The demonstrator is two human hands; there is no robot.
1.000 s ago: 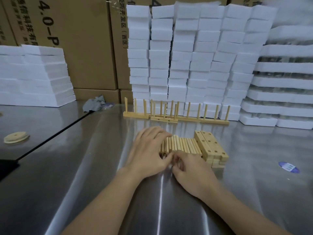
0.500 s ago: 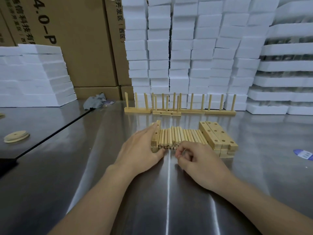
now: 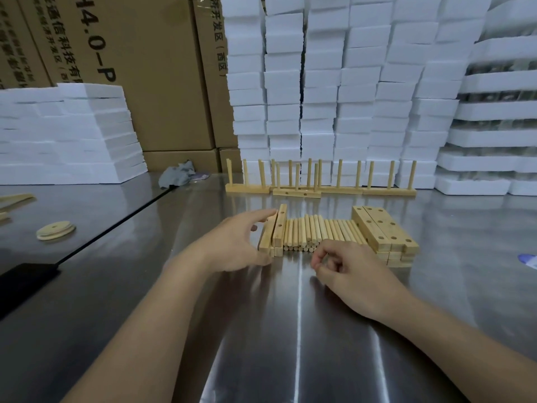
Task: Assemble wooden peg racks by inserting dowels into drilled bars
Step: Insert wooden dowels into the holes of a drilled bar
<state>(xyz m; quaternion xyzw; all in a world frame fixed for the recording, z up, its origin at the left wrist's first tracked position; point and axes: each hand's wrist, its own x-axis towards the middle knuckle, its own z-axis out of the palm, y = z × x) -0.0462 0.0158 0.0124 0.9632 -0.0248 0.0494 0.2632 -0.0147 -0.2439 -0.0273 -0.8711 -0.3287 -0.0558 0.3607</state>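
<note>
A brushed steel desk point(image 3: 290, 330) fills the foreground, catching the light in pale streaks. A dark seam point(image 3: 116, 226) parts it from a second steel surface point(image 3: 87, 205) on the left. Behind stand brown cardboard boxes point(image 3: 162, 82) printed with black Chinese characters (one face also reads "4.0-P"). White foam blocks point(image 3: 319, 82) rise in tall columns at the back, flat foam slabs point(image 3: 72, 132) pile up at the left, and foam trays point(image 3: 499, 112) at the right. A crumpled grey rag point(image 3: 177, 177) lies below the boxes.

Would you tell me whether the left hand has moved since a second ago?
Yes. The left hand slid left off the dowel row and now touches the drilled bars at that row's left end.
</note>
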